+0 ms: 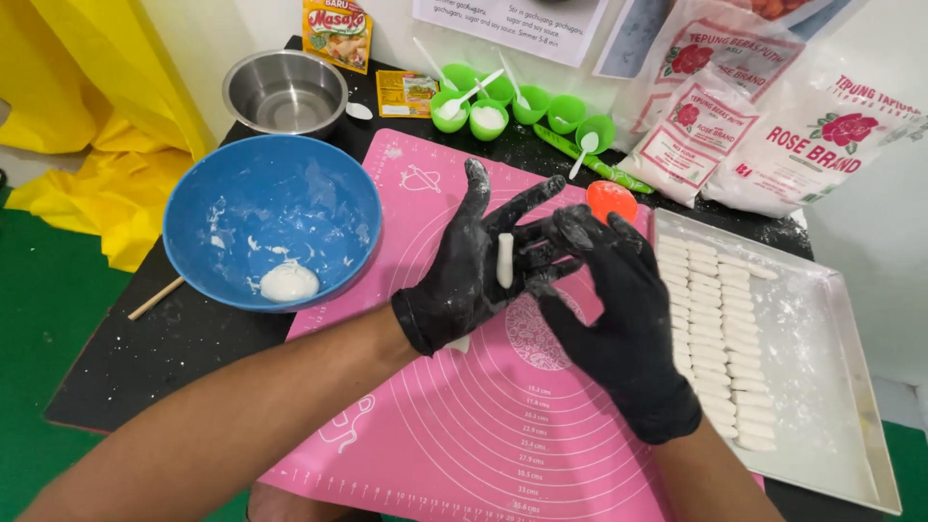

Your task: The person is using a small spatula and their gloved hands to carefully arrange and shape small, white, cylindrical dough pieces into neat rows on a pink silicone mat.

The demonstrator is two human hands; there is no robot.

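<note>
Gloved left hand (464,275) and right hand (609,300) roll a dough stick (505,260) between palms

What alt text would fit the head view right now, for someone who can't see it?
Two black-gloved hands, left hand and right hand, roll a small white dough stick between their palms above a pink silicone mat. A blue bowl with a dough lump sits left; a metal tray lined with finished dough sticks sits right.

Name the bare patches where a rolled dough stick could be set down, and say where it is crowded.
Free: the pink mat below the hands, and the tray right of its dough rows. Crowded: the table's back edge, with green cups and flour bags.
</note>
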